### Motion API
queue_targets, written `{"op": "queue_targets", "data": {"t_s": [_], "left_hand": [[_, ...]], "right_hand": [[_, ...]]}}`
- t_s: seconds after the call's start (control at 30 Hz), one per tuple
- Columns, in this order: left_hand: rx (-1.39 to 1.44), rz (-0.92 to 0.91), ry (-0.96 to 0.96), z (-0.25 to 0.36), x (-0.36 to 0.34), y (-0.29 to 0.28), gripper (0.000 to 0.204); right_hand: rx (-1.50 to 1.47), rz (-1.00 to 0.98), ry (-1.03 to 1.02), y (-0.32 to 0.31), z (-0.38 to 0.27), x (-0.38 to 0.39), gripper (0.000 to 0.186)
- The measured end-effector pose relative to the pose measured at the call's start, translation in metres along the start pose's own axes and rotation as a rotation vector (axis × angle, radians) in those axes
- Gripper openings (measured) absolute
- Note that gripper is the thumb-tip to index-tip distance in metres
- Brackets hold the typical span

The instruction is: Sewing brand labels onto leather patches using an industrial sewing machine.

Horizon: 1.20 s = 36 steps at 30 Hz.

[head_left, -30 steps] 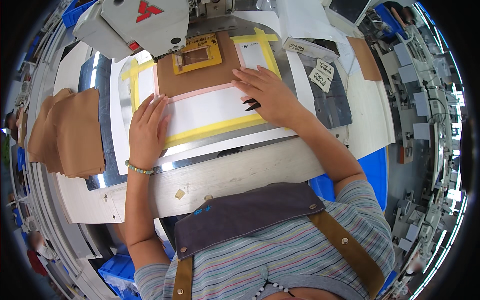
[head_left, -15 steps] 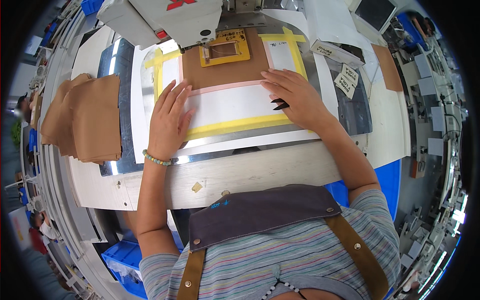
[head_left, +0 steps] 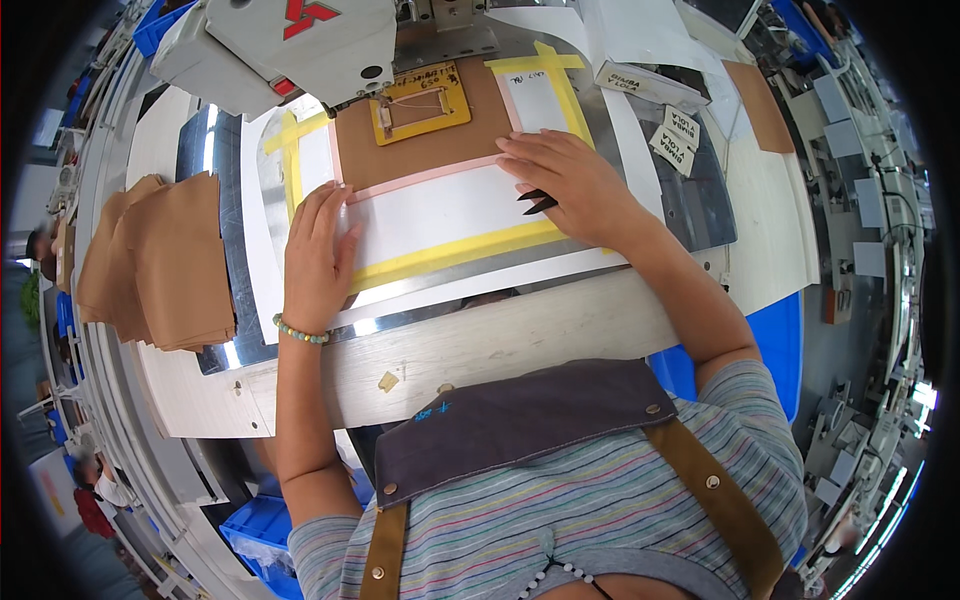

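Note:
My left hand (head_left: 315, 260), a beaded bracelet at its wrist, lies open, fingertips at the lower-left corner of a brown piece (head_left: 405, 160) framed by pink strips on a white template (head_left: 430, 225) edged with yellow tape. My right hand (head_left: 580, 190) rests at that piece's lower-right corner, index and middle fingers stretched out, black pointed snips or tweezers (head_left: 538, 203) held in the lower fingers. A yellow frame (head_left: 425, 128) with a rectangular opening sits on the brown piece, just beside the white sewing machine head (head_left: 260, 55).
A stack of brown pieces (head_left: 175, 260) lies left on a dark metal plate (head_left: 215, 140). Right are white labels (head_left: 675, 140), a white box (head_left: 650, 85) and a brown sheet (head_left: 755, 105). Blue bins (head_left: 255, 530) stand below the worktable (head_left: 480, 330). Co-workers (head_left: 90, 490) appear at the edges.
The view shifts slightly between frames. Both hands stay in the same places on the template, with no other visible change.

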<state>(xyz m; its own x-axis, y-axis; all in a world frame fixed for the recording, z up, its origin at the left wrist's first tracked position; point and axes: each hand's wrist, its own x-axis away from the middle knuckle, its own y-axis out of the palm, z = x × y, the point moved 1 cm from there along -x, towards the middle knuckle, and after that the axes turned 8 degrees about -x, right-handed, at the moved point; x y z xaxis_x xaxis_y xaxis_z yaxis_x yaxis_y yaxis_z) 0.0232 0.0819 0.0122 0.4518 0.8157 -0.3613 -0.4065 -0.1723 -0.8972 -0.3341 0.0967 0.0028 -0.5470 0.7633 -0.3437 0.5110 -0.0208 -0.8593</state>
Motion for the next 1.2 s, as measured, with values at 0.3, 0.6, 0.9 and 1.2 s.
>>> {"op": "queue_targets", "data": {"t_s": [0.3, 0.6, 0.9, 1.2], "left_hand": [[-0.094, -0.063, 0.040, 0.000, 0.000, 0.005, 0.068], [-0.163, -0.049, 0.018, 0.001, 0.002, 0.008, 0.063], [-0.124, -0.036, 0.053, 0.003, 0.001, 0.000, 0.057], [-0.056, -0.030, 0.064, 0.001, 0.000, 0.001, 0.048]], "right_hand": [[-0.005, -0.050, 0.010, 0.000, -0.001, -0.002, 0.049], [-0.009, -0.058, -0.001, 0.000, 0.000, -0.002, 0.052], [0.003, -0.026, -0.029, 0.006, 0.005, 0.001, 0.053], [-0.011, 0.345, 0.182, -0.057, 0.005, 0.002, 0.054]]}}
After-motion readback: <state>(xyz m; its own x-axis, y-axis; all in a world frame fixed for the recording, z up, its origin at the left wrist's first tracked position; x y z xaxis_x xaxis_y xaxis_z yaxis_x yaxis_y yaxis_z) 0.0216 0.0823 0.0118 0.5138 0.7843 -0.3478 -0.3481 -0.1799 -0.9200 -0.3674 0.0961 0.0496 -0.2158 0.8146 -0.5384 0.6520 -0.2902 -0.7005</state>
